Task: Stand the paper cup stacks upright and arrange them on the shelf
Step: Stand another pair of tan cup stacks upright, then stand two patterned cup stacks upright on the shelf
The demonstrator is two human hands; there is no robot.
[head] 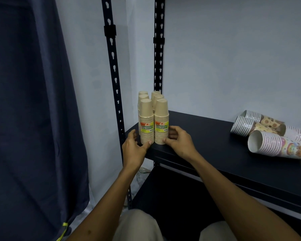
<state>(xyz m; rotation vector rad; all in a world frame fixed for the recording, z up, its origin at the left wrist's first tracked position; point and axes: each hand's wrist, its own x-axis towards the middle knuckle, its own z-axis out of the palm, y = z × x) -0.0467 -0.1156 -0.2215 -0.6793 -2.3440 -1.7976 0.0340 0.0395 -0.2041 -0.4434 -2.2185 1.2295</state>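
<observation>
six kraft cup stacks (153, 119) upright in two rows at the left end of the black shelf (207, 146), tight against the slotted uprights (158, 54), each sealed in clear wrap with a yellow label. left hand (133, 145) cupped at the base of the front-left stack (146, 125), thumb laid along its foot, fingers curved round the far side; right hand (178, 139) likewise curled at the foot of the front-right stack (161, 123), fingertips touching the lower rims. cannot tell how firmly either one squeezes. probably very light, top-heavy and easy to tip when nudged high; thin paper walls, likely to dent under a hard pinch; slick film, so apt to slide through loose fingers. best taken low, round the dense banded rims where nested cups give stiffness. three patterned stacks (271, 134) lying on their sides toward the right end of the shelf, well apart from both hands, open mouths facing left, hollow inside as far as visible, nothing in them. not yet stood up.
</observation>
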